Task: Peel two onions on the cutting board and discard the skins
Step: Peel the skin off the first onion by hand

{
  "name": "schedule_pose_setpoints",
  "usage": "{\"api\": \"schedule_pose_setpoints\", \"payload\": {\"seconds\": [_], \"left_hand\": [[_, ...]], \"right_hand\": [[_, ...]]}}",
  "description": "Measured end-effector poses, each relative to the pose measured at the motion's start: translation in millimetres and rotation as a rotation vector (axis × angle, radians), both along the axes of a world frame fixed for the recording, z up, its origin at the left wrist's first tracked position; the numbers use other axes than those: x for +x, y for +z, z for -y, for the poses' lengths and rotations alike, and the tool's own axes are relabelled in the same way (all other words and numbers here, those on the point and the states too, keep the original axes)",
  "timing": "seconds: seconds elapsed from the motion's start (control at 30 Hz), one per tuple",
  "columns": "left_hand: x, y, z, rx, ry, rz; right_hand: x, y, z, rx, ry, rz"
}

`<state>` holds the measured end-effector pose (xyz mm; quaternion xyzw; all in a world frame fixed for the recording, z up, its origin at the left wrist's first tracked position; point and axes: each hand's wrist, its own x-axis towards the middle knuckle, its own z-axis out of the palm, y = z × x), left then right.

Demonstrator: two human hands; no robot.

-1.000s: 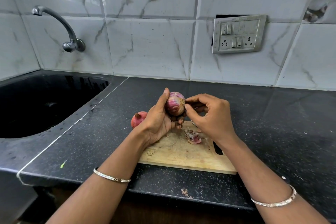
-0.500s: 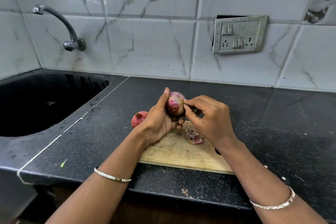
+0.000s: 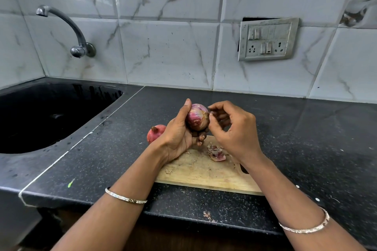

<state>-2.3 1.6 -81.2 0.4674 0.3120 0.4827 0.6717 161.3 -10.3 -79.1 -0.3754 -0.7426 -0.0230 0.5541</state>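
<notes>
Since 0.5 s earlier, the right hand (image 3: 234, 130) had loosened, its fingers spreading beside the onion (image 3: 197, 117). On the dark counter (image 3: 306, 138), right of the sink (image 3: 51, 118), lay the board (image 3: 204, 173). Above its far edge the left hand (image 3: 179, 134) gripped the onion. The right fingertips curled at the onion's right edge; whether they pinched skin could not be told. A 2nd onion (image 3: 154, 133) sat just left of the board, and a skin scrap (image 3: 217, 153) lay on the board.
</notes>
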Motion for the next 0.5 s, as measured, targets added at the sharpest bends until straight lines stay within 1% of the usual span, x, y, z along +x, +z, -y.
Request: {"api": "schedule_pose_setpoints", "payload": {"seconds": [0.2,0.5], "left_hand": [[-0.6,-1.0,-2.4,0.020,-0.001,-0.024],[0.6,-0.7,0.6,0.018,-0.048,-0.060]], "right_hand": [[1.0,4.5,-1.9,-0.034,0.073,0.054],[2.8,4.2,-6.0,-0.129,0.115,0.052]]}}
